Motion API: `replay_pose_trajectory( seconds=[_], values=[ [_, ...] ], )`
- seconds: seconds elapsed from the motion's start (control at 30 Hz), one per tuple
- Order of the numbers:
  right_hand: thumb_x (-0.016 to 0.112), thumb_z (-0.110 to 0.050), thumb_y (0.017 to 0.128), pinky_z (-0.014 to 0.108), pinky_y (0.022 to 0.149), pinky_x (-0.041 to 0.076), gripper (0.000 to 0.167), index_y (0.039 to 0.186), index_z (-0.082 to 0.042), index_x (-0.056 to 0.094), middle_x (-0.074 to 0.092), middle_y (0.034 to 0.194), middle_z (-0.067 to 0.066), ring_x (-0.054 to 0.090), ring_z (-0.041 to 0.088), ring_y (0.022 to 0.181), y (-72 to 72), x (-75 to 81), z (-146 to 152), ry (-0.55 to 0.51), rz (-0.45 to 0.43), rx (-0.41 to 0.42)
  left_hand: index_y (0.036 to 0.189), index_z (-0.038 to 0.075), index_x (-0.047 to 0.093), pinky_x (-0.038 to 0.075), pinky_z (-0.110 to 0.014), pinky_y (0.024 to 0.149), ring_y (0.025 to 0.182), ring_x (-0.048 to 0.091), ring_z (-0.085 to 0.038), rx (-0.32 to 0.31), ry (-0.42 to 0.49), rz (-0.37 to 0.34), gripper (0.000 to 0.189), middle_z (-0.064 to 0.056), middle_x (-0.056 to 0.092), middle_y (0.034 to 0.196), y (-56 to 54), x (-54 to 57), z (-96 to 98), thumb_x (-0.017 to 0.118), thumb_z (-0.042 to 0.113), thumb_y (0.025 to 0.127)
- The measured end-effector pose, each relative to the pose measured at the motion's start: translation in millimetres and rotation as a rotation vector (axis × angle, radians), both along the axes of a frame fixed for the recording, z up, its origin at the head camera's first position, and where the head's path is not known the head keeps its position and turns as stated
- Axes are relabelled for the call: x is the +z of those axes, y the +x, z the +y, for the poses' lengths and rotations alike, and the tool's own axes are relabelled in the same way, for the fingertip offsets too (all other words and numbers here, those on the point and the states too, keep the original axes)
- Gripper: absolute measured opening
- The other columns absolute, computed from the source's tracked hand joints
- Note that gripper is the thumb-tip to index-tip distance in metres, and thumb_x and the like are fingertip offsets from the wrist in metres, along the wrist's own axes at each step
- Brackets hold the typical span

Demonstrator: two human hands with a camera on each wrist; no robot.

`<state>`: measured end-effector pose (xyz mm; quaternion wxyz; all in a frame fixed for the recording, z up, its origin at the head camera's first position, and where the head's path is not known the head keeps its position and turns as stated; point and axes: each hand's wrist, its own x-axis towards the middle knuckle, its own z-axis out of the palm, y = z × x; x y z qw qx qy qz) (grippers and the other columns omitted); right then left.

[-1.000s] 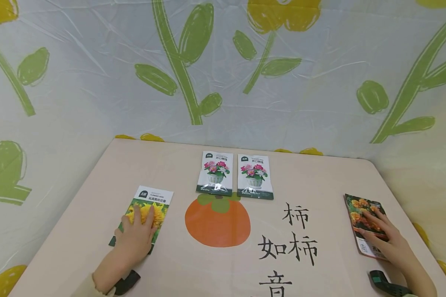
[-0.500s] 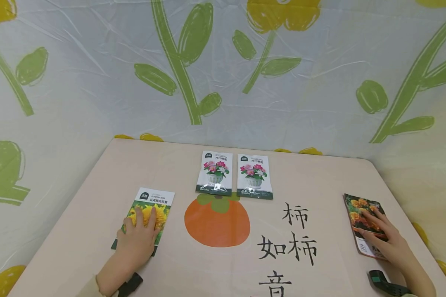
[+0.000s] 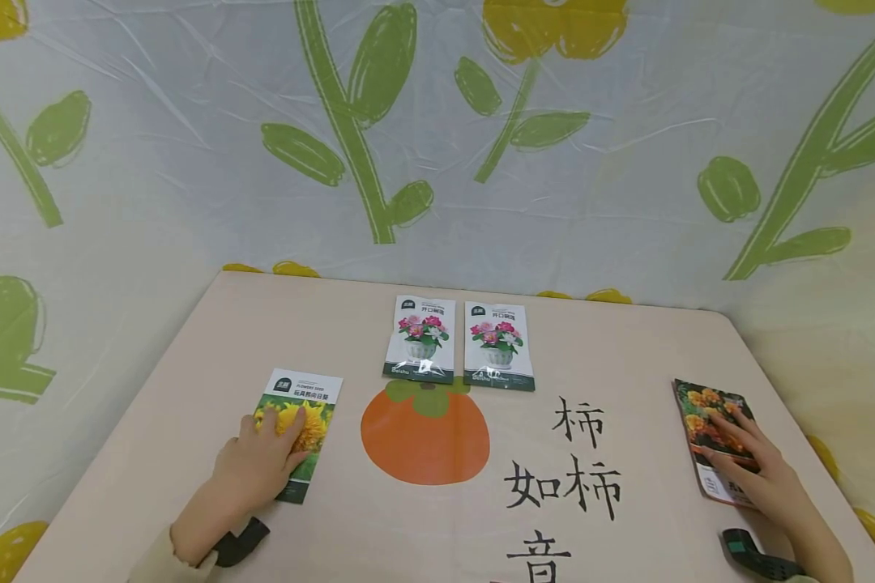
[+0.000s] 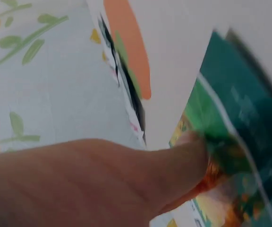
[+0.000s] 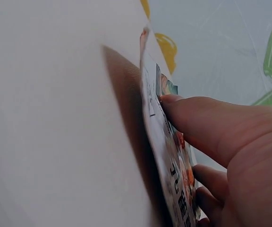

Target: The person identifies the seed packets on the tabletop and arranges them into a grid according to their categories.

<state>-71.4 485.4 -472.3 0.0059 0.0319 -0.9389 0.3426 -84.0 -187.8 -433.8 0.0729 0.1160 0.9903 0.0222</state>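
Observation:
A flower-seed packet with a yellow sunflower picture (image 3: 312, 413) lies slanted on the left of the table. My left hand (image 3: 251, 465) rests across its left side, fingertips on the flower picture. In the left wrist view the thumb (image 4: 178, 163) lies against the green packet face (image 4: 240, 109). At the far right, a packet with orange flowers (image 3: 703, 401) lies under my right hand (image 3: 769, 478), whose fingers spread over its face. The right wrist view has the thumb (image 5: 188, 113) touching that packet's face (image 5: 157, 118); a shadow runs along its near edge.
Two matching packets with pink potted flowers stand side by side at the back, the left one (image 3: 419, 344) and the right one (image 3: 499, 344). The pink tabletop (image 3: 591, 348) bears a printed persimmon (image 3: 426, 445) and black characters. Flower-patterned sheeting (image 3: 262, 210) encloses the table.
The sunflower packet has shifted slightly right and nearer. My left hand first moved right with it, then slid left across it, uncovering its lower part. The right hand keeps its place.

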Motion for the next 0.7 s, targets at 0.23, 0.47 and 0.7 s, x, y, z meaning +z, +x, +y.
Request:
replay_pose_trajectory(
  seconds=[0.23, 0.47, 0.7],
  values=[
    [0.055, -0.018, 0.102, 0.087, 0.091, -0.001, 0.067, 0.159, -0.013, 0.020, -0.007, 0.164, 0.018, -0.010, 0.061, 0.140, -0.4, 1.5, -1.5, 0.018, -0.010, -0.013, 0.142, 0.012, 0.056, 0.046, -0.035, 0.050, 0.090, 0.046, -0.036, -0.019, 0.121, -0.093, 0.070, -0.028, 0.047, 0.127, -10.1, 11.2, -15.8, 0.080, 0.038, 0.081],
    [0.055, -0.020, 0.102, 0.087, 0.091, -0.001, 0.067, 0.159, -0.014, 0.021, -0.008, 0.164, 0.016, -0.011, 0.059, 0.141, -1.2, 0.6, -0.5, 0.017, -0.015, -0.016, 0.140, 0.014, 0.058, 0.048, -0.037, 0.058, 0.095, 0.044, -0.036, 0.005, 0.174, -0.132, 0.082, -0.026, 0.046, 0.127, -16.4, 13.1, -20.7, 0.089, 0.037, 0.068],
    [0.056, -0.019, 0.101, 0.087, 0.091, -0.001, 0.066, 0.158, -0.013, 0.022, -0.006, 0.164, 0.017, -0.011, 0.059, 0.141, -2.0, -0.6, 0.5, 0.008, -0.001, -0.011, 0.140, 0.010, 0.058, 0.051, -0.058, 0.083, 0.120, 0.038, -0.050, 0.011, 0.286, -0.156, 0.083, -0.034, 0.035, 0.143, -18.8, 5.3, -25.9, 0.090, 0.033, 0.067]
  ],
)
